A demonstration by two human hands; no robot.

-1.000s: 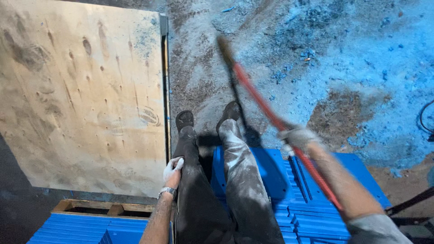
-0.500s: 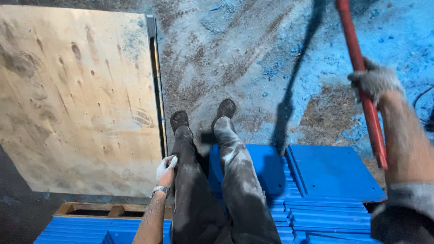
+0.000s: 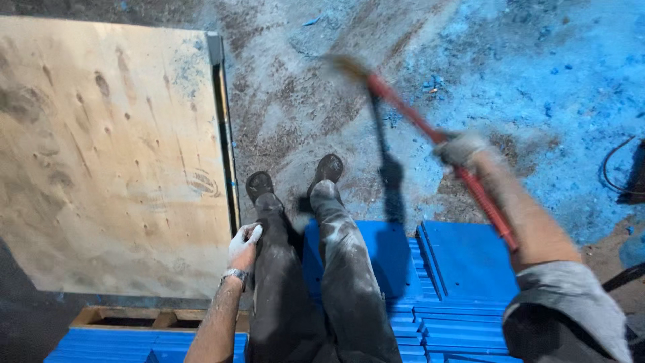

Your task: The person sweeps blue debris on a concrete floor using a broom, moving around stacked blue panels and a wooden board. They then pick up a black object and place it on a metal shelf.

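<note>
— Since half a second earlier, what had moved?

— Mostly the long red-handled metal bar (image 3: 430, 134). It had stood nearly upright at the right edge of the view; now it slanted from lower right to upper left, its blurred tip out over the dusty grey concrete floor (image 3: 302, 87), ahead of the two dark boots (image 3: 292, 178). The right hand (image 3: 462, 149) had come inward and lower with it.

— How was that hand set?

— Gloved in a pale work glove and closed tight round the red shaft, about midway along. The bar ran on past the hand, down along the forearm toward the grey sleeve (image 3: 571, 306).

— And the left hand (image 3: 243, 243)?

— Also in a white glove, a watch at the wrist. It lay against the outer side of the left trouser leg (image 3: 282, 282), fingers loosely curled, holding nothing, well apart from the bar. It had hardly shifted.

— What lay around?

— A stack of flat blue plastic panels (image 3: 463, 269) under and beside the legs, just below the bar's lower end. A large sheet of pale plywood (image 3: 107, 154) lay to the left, with a thin dark metal strip (image 3: 225, 141) along its right edge. Blue dust coloured the floor at the right.
</note>
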